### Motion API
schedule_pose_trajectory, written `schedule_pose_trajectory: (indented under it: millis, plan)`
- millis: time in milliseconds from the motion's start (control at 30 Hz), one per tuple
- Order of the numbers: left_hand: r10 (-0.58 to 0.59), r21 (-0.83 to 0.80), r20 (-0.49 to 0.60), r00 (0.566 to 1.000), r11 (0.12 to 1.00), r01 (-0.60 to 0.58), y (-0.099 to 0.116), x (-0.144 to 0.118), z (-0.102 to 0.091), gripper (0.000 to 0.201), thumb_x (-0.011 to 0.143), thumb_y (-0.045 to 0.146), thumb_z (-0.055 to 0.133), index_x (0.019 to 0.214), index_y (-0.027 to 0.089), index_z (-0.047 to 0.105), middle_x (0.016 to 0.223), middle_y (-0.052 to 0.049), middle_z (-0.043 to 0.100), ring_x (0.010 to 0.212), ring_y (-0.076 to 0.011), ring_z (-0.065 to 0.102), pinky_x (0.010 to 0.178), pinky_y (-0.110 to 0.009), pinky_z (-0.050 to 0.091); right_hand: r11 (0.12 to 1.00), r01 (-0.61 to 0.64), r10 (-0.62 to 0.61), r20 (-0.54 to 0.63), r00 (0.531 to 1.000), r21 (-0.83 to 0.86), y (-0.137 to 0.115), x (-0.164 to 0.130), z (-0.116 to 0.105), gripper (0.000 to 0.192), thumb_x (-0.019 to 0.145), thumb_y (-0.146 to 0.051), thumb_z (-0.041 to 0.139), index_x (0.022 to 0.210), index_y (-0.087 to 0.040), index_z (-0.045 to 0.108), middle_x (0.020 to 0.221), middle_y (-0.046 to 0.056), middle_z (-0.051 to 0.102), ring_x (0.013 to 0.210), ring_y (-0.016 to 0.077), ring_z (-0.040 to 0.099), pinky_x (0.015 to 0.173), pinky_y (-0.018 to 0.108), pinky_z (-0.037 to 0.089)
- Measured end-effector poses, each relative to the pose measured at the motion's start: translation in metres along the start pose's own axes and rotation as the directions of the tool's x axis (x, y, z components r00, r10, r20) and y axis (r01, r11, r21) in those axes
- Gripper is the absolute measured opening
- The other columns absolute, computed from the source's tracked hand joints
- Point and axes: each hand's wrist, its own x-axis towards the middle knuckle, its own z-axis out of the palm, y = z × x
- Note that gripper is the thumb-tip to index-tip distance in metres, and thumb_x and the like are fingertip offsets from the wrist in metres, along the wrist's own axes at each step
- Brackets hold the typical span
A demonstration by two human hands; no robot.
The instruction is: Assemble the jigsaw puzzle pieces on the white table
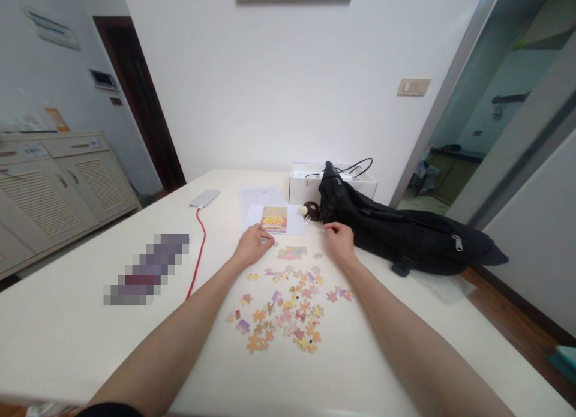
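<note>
Puzzle pieces, small flat cardboard ones in pink, orange and purple (288,309), lie scattered across the white tabletop (90,321) between our two forearms, most of them loose, with a small joined patch (292,252) at twelve o'clock of the scatter, just beyond the hands' line. Our left hand (252,244) rests at eleven o'clock of the pile, fingers curled and touching the near edge of the white reference card with its yellow cartoon picture (275,219); whether it pinches the card or a piece we cannot tell. Our right hand (339,238) sits at one o'clock, fingertips drawn together as if on something small, though no piece is clear between them.

A black zippered fabric bag (405,234) lies just beside the right hand at three o'clock of it, with a small brown plush toy (310,210) and an open white cardboard box (310,180) behind. A red cable (198,255) runs from a flat silver device (204,198) at ten o'clock.

We judge the risks modest: a forearm dragging sideways could sweep loose pieces toward the near table edge, a piece could slip under the bag's folds, and a nudge from the left hand could shift the card.
</note>
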Motion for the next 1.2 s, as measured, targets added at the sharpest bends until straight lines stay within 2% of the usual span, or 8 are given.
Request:
schedule_pose_trajectory:
  millis: [100,233,367,533,833,1200]
  plan:
    - [-0.021,-0.009,-0.016,1.0,1.0,0.021,-0.0024,0.0015,0.0012,0.017,0.083,0.028,0.061,0.079,0.019,0.075,0.094,-0.006,0.06,0.091,-0.0208,0.058,0.088,-0.033,0.046,1.0,0.001,-0.001,0.001,1.0,0.0,0.0,-0.0005,0.0004,0.03,0.066,-0.021,0.047,0.073,-0.014,0.076,0.07,0.008,0.071,0.066,0.021,0.061,0.07,0.031,0.046]
    - [-0.037,-0.028,-0.041,0.998,0.999,0.036,-0.0039,0.0015,0.0023,0.019,0.084,0.03,0.059,0.084,0.019,0.075,0.094,-0.007,0.061,0.091,-0.0207,0.058,0.087,-0.034,0.046,1.0,0.004,-0.004,0.005,1.0,0.002,0.0009,0.0,0.0012,0.03,0.065,-0.021,0.047,0.072,-0.015,0.075,0.069,0.007,0.071,0.066,0.0214,0.061,0.07,0.031,0.046]
    - [-0.01,-0.035,-0.016,1.0,0.999,0.01,-0.0037,0.0005,0.0025,0.017,0.08,0.032,0.066,0.086,0.019,0.076,0.096,-0.007,0.061,0.09,-0.0211,0.058,0.085,-0.034,0.047,1.0,0.003,-0.003,0.009,1.0,0.002,0.0009,0.0003,0.0021,0.029,0.065,-0.021,0.047,0.071,-0.015,0.075,0.07,0.008,0.071,0.067,0.0214,0.061,0.071,0.031,0.046]
    - [0.01,-0.058,-0.018,1.0,0.998,-0.011,-0.0028,0.0006,0.0014,0.014,0.082,0.028,0.065,0.082,0.019,0.076,0.094,-0.006,0.06,0.088,-0.0203,0.058,0.081,-0.033,0.046,1.0,0.0,0.0,0.012,1.0,-0.003,0.0008,0.0,0.0022,0.03,0.066,-0.022,0.047,0.072,-0.014,0.076,0.071,0.008,0.072,0.067,0.0216,0.062,0.071,0.031,0.046]
    - [0.037,-0.067,-0.02,0.999,0.997,-0.038,-0.0025,0.0012,-0.0001,0.012,0.083,0.028,0.064,0.082,0.019,0.072,0.092,-0.005,0.061,0.091,-0.021,0.058,0.087,-0.035,0.045,1.0,0.002,-0.002,0.022,1.0,-0.012,0.0003,-0.0006,0.003,0.031,0.065,-0.022,0.047,0.073,-0.014,0.076,0.073,0.009,0.073,0.067,0.0219,0.062,0.071,0.031,0.047]
    - [0.04,-0.059,-0.017,0.999,0.997,-0.041,0.001,0.0013,-0.0022,0.011,0.083,0.027,0.062,0.079,0.019,0.068,0.09,-0.005,0.062,0.091,-0.021,0.059,0.086,-0.035,0.045,0.999,0.007,-0.005,0.049,0.999,-0.038,-0.0006,-0.0011,0.0039,0.03,0.066,-0.023,0.047,0.073,-0.015,0.075,0.073,0.008,0.073,0.066,0.0211,0.062,0.071,0.031,0.047]
